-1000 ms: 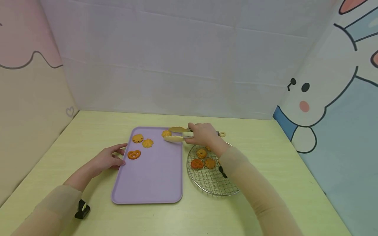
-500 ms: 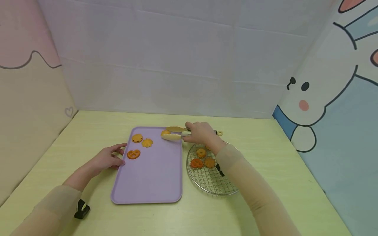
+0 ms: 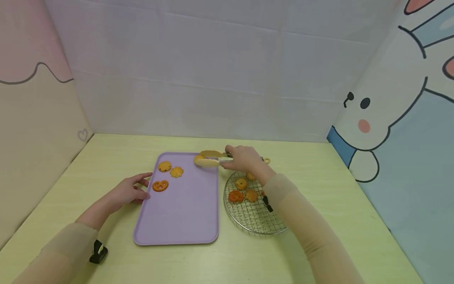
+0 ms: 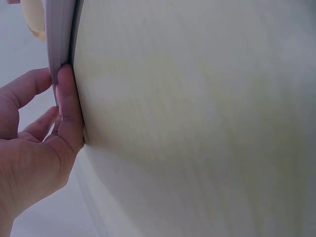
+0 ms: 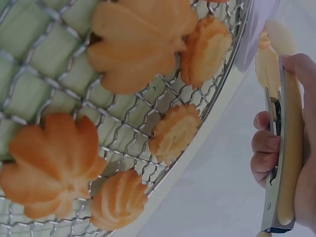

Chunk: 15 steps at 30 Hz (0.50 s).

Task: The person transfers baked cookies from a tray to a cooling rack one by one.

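My left hand (image 3: 129, 190) rests along the left edge of the lilac tray (image 3: 181, 213), its fingers and thumb touching the rim. In the left wrist view, fingertips (image 4: 66, 74) lie right at the tray's side. With my right hand (image 3: 244, 159) I grip a pair of tongs (image 3: 209, 162) with cream tips and metal-and-cream arms. Their tips lie around a golden cookie (image 3: 197, 158) at the tray's far right corner, partly hiding it. On the tray's left part are a round dotted cookie (image 3: 164, 166), a flower-shaped cookie (image 3: 176, 172) and a pretzel (image 3: 160, 185).
Right of the tray stands a round wire rack (image 3: 248, 219), partly under my right forearm. On it lie a pretzel-like cookie (image 3: 235, 196), a flower-shaped cookie (image 3: 251, 195), a ring-like cookie (image 3: 241, 184) and several more. A pale wall (image 3: 213, 79) closes off the table's back.
The tong tips have drawn slightly closer together around the cookie at the tray's corner. My right hand shifted a little left, then back right. My left hand has stayed at the rim.
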Each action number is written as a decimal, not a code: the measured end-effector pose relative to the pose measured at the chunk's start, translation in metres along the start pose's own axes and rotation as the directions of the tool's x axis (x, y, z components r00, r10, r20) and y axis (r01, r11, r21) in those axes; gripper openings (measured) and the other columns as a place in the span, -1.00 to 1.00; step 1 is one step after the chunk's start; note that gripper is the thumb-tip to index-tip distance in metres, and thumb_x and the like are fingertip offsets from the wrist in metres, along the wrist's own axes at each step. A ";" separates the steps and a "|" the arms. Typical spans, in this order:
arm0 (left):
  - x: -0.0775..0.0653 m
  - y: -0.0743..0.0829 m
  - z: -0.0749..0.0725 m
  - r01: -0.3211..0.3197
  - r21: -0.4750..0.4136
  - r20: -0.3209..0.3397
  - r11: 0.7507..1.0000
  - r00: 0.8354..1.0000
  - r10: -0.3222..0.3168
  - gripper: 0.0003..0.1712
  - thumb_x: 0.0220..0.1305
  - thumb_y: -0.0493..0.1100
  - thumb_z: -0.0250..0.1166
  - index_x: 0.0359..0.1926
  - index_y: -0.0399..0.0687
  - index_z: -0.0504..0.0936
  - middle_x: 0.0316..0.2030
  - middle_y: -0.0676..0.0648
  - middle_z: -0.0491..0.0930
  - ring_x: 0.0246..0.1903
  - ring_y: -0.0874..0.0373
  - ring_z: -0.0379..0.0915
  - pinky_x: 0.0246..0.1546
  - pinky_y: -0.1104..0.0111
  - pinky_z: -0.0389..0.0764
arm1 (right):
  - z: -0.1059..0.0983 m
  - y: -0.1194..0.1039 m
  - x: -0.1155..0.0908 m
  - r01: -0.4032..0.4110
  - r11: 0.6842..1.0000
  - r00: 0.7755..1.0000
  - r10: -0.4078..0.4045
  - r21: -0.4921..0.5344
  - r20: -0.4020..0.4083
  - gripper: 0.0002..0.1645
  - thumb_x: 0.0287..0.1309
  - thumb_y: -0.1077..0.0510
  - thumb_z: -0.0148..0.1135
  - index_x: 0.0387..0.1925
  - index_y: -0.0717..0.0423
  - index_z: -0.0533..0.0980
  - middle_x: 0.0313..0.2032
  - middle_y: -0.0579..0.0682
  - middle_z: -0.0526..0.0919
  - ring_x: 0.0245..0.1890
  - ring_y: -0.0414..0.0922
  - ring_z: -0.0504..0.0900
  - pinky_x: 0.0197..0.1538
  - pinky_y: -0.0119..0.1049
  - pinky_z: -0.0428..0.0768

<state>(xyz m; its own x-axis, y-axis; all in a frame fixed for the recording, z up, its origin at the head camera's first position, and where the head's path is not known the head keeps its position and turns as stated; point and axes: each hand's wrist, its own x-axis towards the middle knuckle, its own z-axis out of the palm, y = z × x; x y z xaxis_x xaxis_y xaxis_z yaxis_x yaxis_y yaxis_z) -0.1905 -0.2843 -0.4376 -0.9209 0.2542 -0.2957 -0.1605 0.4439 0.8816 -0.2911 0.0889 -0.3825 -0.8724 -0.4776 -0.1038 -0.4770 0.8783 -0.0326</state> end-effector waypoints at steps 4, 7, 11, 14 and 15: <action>0.000 0.000 0.000 -0.002 0.002 0.000 1.000 1.000 0.002 -0.09 0.12 -0.35 0.30 0.43 -0.27 0.02 0.04 -0.31 0.26 -0.26 0.10 0.43 -0.32 0.35 0.62 | -0.004 0.005 -0.003 0.004 1.000 1.000 -0.004 0.017 -0.009 -0.34 0.12 -0.36 0.10 0.14 -0.11 0.36 -0.33 -0.08 0.62 -0.51 -0.15 0.51 -0.48 -0.25 0.47; 0.000 0.000 0.000 -0.004 0.001 0.003 1.000 1.000 0.004 -0.09 0.13 -0.36 0.29 0.43 -0.27 0.02 0.04 -0.31 0.26 -0.26 0.10 0.43 -0.32 0.35 0.63 | -0.008 0.009 -0.006 0.012 1.000 1.000 -0.012 0.013 -0.016 -0.34 0.11 -0.37 0.10 0.13 -0.13 0.37 -0.31 -0.10 0.62 -0.49 -0.15 0.52 -0.45 -0.23 0.48; 0.000 0.000 0.000 -0.007 0.000 0.005 1.000 1.000 0.007 -0.09 0.12 -0.36 0.29 0.43 -0.28 0.02 0.04 -0.31 0.26 -0.26 0.10 0.43 -0.31 0.34 0.63 | -0.013 0.014 -0.011 0.025 0.999 0.999 -0.024 0.022 -0.044 -0.35 0.10 -0.37 0.10 0.12 -0.13 0.38 -0.26 -0.09 0.64 -0.42 -0.14 0.55 -0.37 -0.19 0.53; 0.000 0.000 0.000 -0.009 0.001 0.005 1.000 1.000 0.009 -0.09 0.12 -0.36 0.30 0.43 -0.27 0.02 0.04 -0.31 0.26 -0.27 0.10 0.43 -0.32 0.34 0.63 | -0.017 0.017 -0.015 0.037 0.999 0.997 -0.035 0.025 -0.073 -0.34 0.09 -0.38 0.09 0.11 -0.12 0.39 -0.23 -0.08 0.65 -0.37 -0.12 0.58 -0.33 -0.16 0.56; 0.000 0.000 -0.001 -0.010 0.001 0.005 1.000 1.000 0.010 -0.08 0.12 -0.35 0.30 0.43 -0.27 0.02 0.04 -0.31 0.26 -0.27 0.10 0.43 -0.32 0.34 0.63 | -0.019 0.018 -0.016 0.044 0.999 0.996 -0.042 0.021 -0.080 -0.33 0.10 -0.39 0.08 0.12 -0.10 0.40 -0.23 -0.07 0.65 -0.37 -0.11 0.59 -0.32 -0.15 0.57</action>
<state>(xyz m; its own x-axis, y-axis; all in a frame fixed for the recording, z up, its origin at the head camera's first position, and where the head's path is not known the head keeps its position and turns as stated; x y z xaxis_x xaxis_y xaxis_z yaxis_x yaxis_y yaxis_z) -0.1911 -0.2847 -0.4376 -0.9205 0.2628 -0.2890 -0.1514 0.4420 0.8841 -0.2878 0.1120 -0.3622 -0.8574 -0.5141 -0.0228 -0.5122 0.8569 -0.0584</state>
